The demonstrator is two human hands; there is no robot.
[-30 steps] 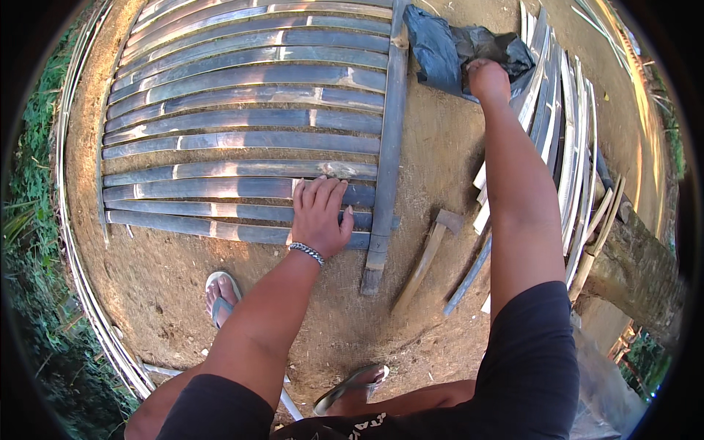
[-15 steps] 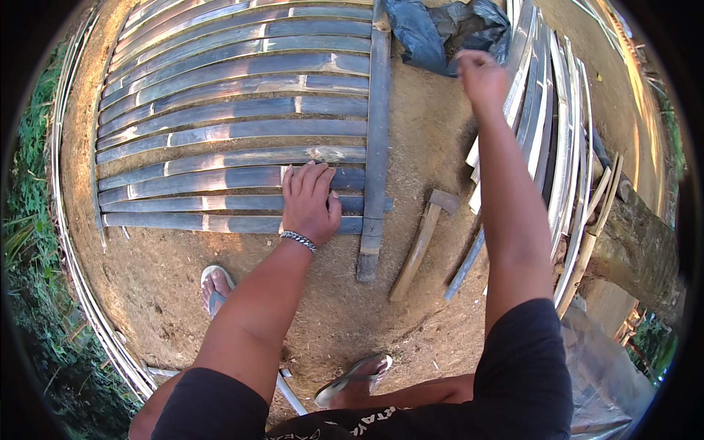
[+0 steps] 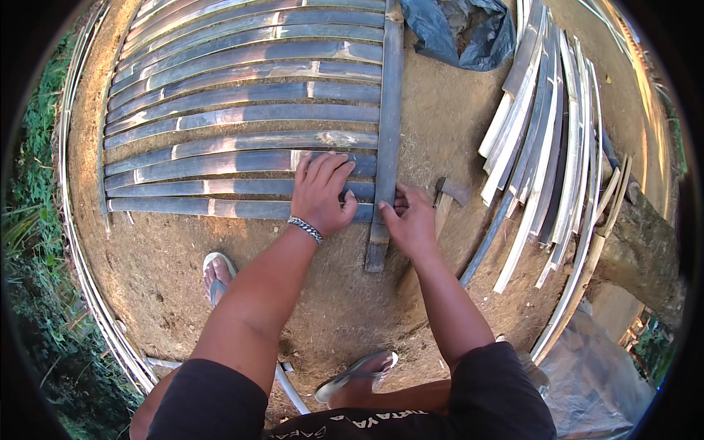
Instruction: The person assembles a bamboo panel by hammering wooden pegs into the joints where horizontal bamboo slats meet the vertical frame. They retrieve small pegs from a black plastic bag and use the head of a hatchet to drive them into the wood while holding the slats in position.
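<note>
A row of dark split-bamboo slats lies on the ground, their right ends meeting a long bamboo crosspiece. My left hand rests open across the nearest slats, fingers stretched over them and thumb toward the crosspiece. Against the right edge of the crosspiece, close to its near end, my right hand has its fingers bent and closed. What it pinches, if anything, is too small or hidden. Partly behind my right hand and forearm lies a hatchet with a wooden handle.
A crumpled dark plastic bag lies open beyond my right hand. Loose bamboo strips are piled at the right, beside a log. Long thin poles run along the left, near green plants. My sandalled feet stand on the dirt.
My right hand has come back from the plastic bag to the near end of the crosspiece. My left hand stays on the slats; the view has shifted slightly.
</note>
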